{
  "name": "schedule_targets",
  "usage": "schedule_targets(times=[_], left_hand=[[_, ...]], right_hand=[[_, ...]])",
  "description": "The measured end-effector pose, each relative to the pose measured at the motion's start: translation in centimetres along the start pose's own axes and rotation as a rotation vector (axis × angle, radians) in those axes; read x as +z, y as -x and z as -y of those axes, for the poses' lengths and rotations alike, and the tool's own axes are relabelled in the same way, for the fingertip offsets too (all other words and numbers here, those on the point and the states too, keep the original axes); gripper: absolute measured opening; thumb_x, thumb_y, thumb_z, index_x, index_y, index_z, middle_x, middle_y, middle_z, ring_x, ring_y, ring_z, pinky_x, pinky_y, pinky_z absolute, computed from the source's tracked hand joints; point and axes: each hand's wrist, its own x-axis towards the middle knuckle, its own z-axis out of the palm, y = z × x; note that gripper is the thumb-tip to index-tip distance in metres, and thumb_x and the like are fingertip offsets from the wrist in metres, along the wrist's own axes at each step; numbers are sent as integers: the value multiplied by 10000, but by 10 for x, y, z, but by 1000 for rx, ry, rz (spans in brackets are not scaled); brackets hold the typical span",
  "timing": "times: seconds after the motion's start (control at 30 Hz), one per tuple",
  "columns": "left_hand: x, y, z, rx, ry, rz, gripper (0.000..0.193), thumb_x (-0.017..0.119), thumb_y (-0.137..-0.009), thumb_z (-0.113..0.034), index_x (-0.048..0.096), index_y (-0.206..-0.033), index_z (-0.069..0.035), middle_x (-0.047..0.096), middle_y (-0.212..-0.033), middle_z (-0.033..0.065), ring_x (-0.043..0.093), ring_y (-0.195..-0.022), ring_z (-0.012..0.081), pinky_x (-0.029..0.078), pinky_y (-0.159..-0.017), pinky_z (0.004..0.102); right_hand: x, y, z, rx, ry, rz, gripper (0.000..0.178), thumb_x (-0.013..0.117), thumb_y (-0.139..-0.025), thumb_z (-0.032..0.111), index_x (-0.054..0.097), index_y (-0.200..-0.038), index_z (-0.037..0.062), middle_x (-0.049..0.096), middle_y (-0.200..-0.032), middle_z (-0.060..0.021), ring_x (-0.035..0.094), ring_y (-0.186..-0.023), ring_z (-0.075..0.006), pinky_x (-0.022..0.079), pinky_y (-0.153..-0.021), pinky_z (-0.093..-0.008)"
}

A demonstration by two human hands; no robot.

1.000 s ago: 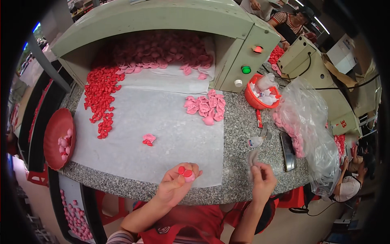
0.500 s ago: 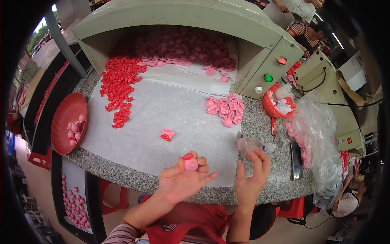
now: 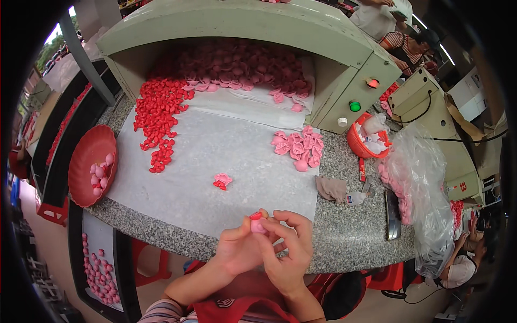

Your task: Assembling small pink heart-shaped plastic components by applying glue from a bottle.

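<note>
Close to the table's front edge, my left hand [image 3: 232,248] grips a small round pink toy part [image 3: 258,226] between thumb and fingers. A little red bow-like piece [image 3: 255,216] sits on top of it. My right hand [image 3: 288,255] has come in from the other side, its thumb and bent fingers closed against the same pink part. The fingers partly cover where the two pieces meet. Farther off on the white sheet [image 3: 199,202] lies a thin pink piece [image 3: 222,178] with a red piece [image 3: 219,185] against it.
Red pieces [image 3: 156,116] are heaped at left and pink pieces [image 3: 299,146] at right, before a pale green metal box [image 3: 344,81]. A red bowl [image 3: 81,183] of pink balls stands far left. A grey cloth [image 3: 331,188], small bottle [image 3: 355,198], phone [image 3: 392,215] and orange basket [image 3: 355,142] lie rightward.
My right hand has moved left from beside the grey cloth to the pink part in my left hand. The cloth now lies lower and flatter on the table.
</note>
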Motion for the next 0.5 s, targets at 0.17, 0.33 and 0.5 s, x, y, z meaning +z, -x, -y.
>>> schedule_targets(times=[0.17,0.33,0.5], left_hand=[[3,3,2,113,-212,-86,265,600,-834,-194,512,-1067,-103,563,-1004,4,492,-1013,138,314,-948,353],[5,6,2,277,-457,-166,288,584,-817,-42,550,-1103,-40,585,-1047,62,523,-1006,163,364,-930,327],[6,4,1,270,-425,-151,315,594,-803,-22,547,-1115,-23,586,-1061,91,540,-1009,186,391,-928,338]], right_hand=[[2,3,-5,59,-189,-14,165,672,-704,-35,623,-856,8,563,-950,-119,553,-876,-194,459,-747,-276],[0,5,-10,255,-582,-18,89,596,-784,-12,611,-871,-21,579,-983,-126,552,-895,-198,435,-804,-284],[-4,3,-10,351,-760,-53,103,535,-825,3,596,-890,-49,583,-984,-144,551,-927,-201,423,-843,-296]])
